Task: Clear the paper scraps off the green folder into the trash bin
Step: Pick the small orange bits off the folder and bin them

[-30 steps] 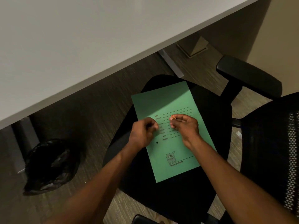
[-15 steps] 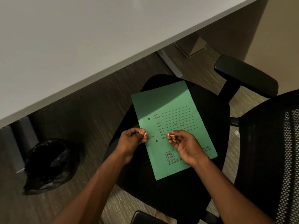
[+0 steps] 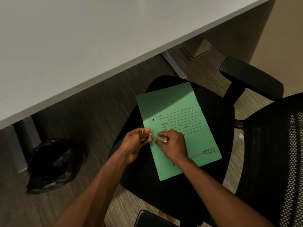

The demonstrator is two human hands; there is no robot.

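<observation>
Fingers (image 3: 148,130) of both hands pinch tiny scraps (image 3: 145,132) | right hand (image 3: 173,144) hides folder (image 3: 180,122) print

One green folder (image 3: 177,126) on one black chair (image 3: 213,185); two hands (image 3: 136,145) (image 3: 173,145) above it; one lined trash bin (image 3: 52,164) left of the chair; one white counter (image 3: 82,38) beyond.

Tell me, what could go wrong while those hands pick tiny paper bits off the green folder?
1. The scraps pinched in the left hand look tiny; some could slip out on the way to the trash bin, which sits off to the side on the floor.
2. The green folder lies loose on the chair seat; the right hand pressing on it might nudge it and spill leftover bits.
</observation>
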